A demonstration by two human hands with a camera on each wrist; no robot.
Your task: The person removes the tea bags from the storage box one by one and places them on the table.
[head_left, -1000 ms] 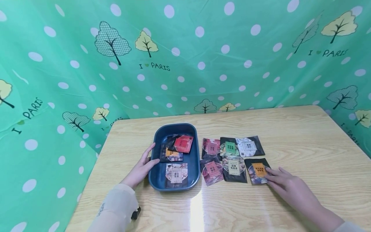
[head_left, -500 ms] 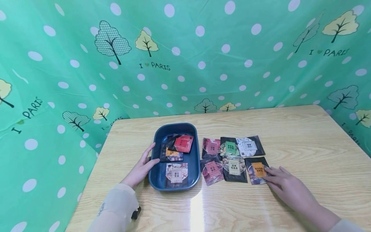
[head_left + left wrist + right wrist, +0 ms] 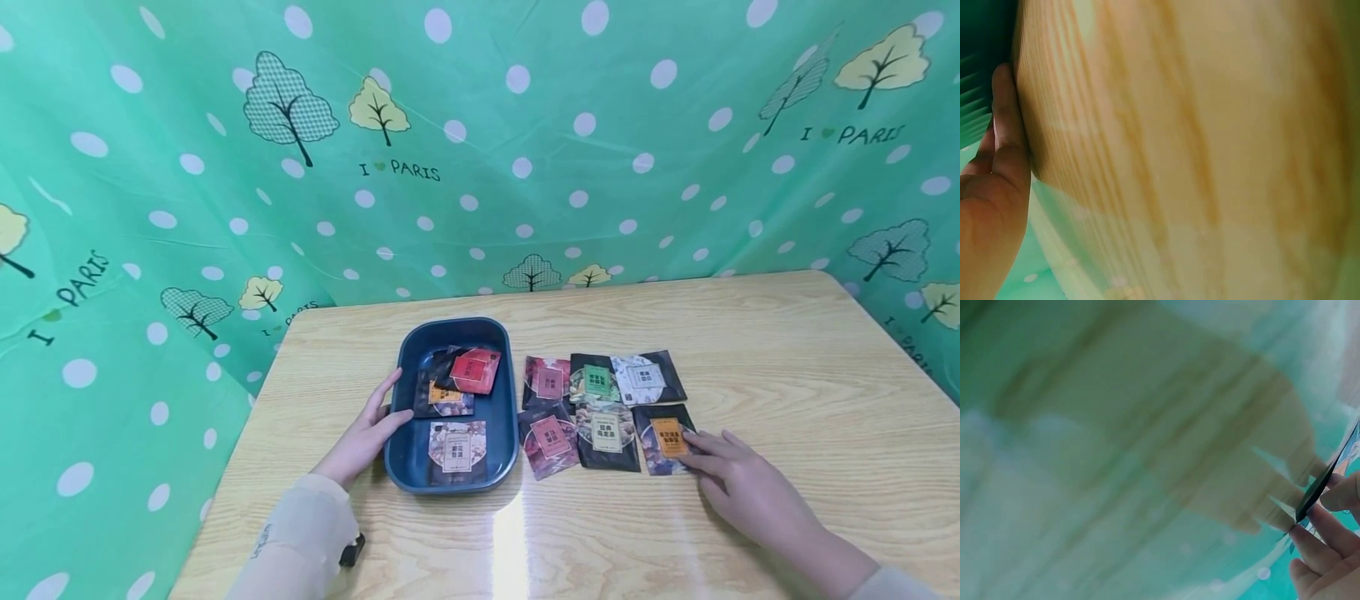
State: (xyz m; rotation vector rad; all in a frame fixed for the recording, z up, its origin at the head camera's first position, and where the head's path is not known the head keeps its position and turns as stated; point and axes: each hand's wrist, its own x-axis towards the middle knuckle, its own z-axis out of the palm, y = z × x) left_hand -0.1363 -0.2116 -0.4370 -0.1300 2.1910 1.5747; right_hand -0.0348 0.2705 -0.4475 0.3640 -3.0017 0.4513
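My left hand [image 3: 362, 437] rests at the left side of a dark blue rectangular tub [image 3: 501, 450], its thumb at the rim; in the left wrist view straight fingers [image 3: 1007, 106] lie along the outside wall. With its fingertips my right hand [image 3: 750, 482] pinches the right edge of a black packet with an orange label [image 3: 666, 437], which lies low at the table. The right wrist view catches this packet [image 3: 1316, 497] nearly edge-on at the fingers. Inside the tub are a red-labelled packet [image 3: 468, 369], an orange-labelled one [image 3: 444, 404] partly under it, and a pale floral one [image 3: 457, 454].
Right of the tub, other packets lie in two rows: a pink one [image 3: 547, 381], a green-labelled one [image 3: 595, 380], a white one [image 3: 647, 378], a red one [image 3: 551, 439] and a beige-labelled one [image 3: 607, 435]. A green patterned cloth [image 3: 480, 125] hangs behind the wooden table [image 3: 765, 350].
The orange-labelled packet on the table has shifted very slightly left and up with my right hand. My left hand and the tub look unmoved.
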